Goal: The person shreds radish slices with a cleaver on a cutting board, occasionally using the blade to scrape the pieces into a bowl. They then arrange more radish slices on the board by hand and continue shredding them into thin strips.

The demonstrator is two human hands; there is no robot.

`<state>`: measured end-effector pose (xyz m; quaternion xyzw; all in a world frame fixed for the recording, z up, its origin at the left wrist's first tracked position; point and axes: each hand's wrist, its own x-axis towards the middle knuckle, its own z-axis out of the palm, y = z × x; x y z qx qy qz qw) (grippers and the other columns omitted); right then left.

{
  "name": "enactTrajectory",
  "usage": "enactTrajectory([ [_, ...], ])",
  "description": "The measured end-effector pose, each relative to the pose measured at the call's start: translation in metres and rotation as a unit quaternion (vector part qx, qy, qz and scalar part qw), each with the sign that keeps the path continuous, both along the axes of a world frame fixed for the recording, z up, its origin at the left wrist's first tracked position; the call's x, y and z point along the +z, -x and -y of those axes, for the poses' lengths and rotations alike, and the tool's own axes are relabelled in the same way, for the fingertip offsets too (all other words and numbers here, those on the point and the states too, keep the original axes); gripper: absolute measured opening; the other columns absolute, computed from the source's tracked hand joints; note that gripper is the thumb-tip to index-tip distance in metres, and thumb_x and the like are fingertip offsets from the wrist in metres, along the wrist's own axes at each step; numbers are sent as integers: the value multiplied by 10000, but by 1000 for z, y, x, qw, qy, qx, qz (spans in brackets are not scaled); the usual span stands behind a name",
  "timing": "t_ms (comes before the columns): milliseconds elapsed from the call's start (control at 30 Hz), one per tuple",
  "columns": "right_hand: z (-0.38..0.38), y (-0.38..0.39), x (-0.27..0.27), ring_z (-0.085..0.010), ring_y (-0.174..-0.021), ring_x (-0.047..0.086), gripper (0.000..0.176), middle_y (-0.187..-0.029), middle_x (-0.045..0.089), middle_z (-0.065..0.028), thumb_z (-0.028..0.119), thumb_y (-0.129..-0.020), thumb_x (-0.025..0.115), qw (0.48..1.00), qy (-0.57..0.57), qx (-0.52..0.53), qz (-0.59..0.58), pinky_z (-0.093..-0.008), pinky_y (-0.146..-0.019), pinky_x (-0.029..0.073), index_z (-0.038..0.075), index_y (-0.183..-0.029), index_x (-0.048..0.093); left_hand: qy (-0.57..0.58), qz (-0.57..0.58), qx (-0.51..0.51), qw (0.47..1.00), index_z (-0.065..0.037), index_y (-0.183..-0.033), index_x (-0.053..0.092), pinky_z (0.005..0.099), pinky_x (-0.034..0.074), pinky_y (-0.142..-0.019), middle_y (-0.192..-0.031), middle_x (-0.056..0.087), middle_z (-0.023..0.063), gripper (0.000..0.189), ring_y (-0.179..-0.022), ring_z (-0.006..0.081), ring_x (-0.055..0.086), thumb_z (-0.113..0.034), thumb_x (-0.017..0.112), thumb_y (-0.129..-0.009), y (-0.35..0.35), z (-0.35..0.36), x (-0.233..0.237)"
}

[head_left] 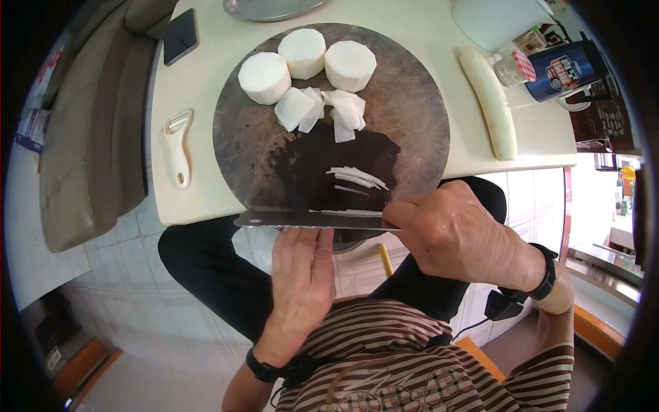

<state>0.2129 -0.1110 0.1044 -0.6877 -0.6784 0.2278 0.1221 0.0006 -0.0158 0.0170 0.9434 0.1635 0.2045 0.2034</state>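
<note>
In the head view, my right hand (456, 230) is closed around the handle of a cleaver (309, 219), which lies edge-on across the near part of the round cutting board (425, 117). My left hand (302, 271) has its fingers together against the near side of the blade; what lies under the fingertips is hidden. Thin white radish strips (343, 212) show along the blade's far side. Several more strips (358, 177) rest just beyond, on the wet dark patch. Farther back are thin radish slices (298, 108) in two loose piles and three thick peeled radish chunks (302, 53).
A white peeler (178, 147) and a phone (180, 36) lie left of the board. To the right are a long pale radish (489, 103), a glass jar (513, 67) and a blue tumbler (566, 71). A metal plate (271, 8) sits at the back.
</note>
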Motion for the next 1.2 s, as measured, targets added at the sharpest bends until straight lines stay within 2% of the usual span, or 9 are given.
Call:
enactTrajectory([
  [300,1,0,-2,-338,-582,626,111,-652,587,-125,33,-785,676,1000,0,-3,-19,-409,-516,474,-4,-876,625,-5,-12,7,1000,87,-1207,620,501,436,-981,-1230,562,228,469,-1141,406,535,125,611,-740,-2,0,2],
  [367,0,0,-1,-341,-575,622,101,-637,580,-130,30,-787,674,1000,0,-5,-22,-411,-513,472,-5,-865,621,-22,-6,5,1000,117,-1162,613,519,456,-981,-1202,572,225,425,-1121,392,554,23,626,-748,-3,0,2],
  [533,-2,0,-3,-350,-563,616,76,-606,565,-140,20,-791,664,999,-13,-3,-34,-418,-508,467,-6,-826,603,-23,-12,-6,1000,122,-1165,610,516,456,-982,-1199,571,229,426,-1125,389,548,12,615,-753,-3,-2,3],
  [600,-3,1,-2,-389,-605,631,134,-612,590,-185,-17,-660,644,999,-2,-5,-40,-463,-546,499,-26,-761,558,-25,-15,-6,1000,123,-1164,609,516,456,-982,-1199,572,230,424,-1126,389,547,11,612,-756,-2,-2,3],
  [767,-5,3,-2,-385,-599,632,137,-619,597,-183,-14,-652,649,1000,-4,0,-30,-460,-540,502,-24,-758,562,-21,-20,-10,1000,124,-1171,607,518,453,-984,-1198,576,231,425,-1127,387,549,0,617,-764,-2,-2,4],
  [867,-6,8,1,-368,-597,640,141,-623,604,-175,-13,-645,653,1000,-6,4,-8,-446,-534,507,-17,-758,569,0,-26,-12,1000,81,-1236,593,525,427,-991,-1249,555,230,535,-1159,414,524,135,599,-703,2,-1,1],
  [1033,-8,16,-3,-336,-586,650,135,-629,613,-162,-4,-647,659,1000,-9,2,-8,-423,-523,511,-5,-755,578,-3,-18,-15,1000,91,-1200,598,547,435,-966,-1213,560,251,471,-1123,426,536,126,602,-730,4,0,-1],
  [1133,-19,23,-11,-321,-573,651,105,-627,615,-154,15,-665,664,999,-47,25,-4,-416,-510,506,-13,-744,601,-16,-12,-14,1000,105,-1181,601,540,453,-952,-1178,577,242,451,-1095,426,555,80,623,-731,1,0,1],
  [1200,-29,30,-15,-336,-547,598,157,-630,573,-134,-18,-660,634,993,-113,31,-29,-430,-476,458,7,-762,518,-28,-12,-14,999,116,-1171,605,527,470,-944,-1153,593,227,455,-1077,423,571,38,643,-724,1,-1,2],
])
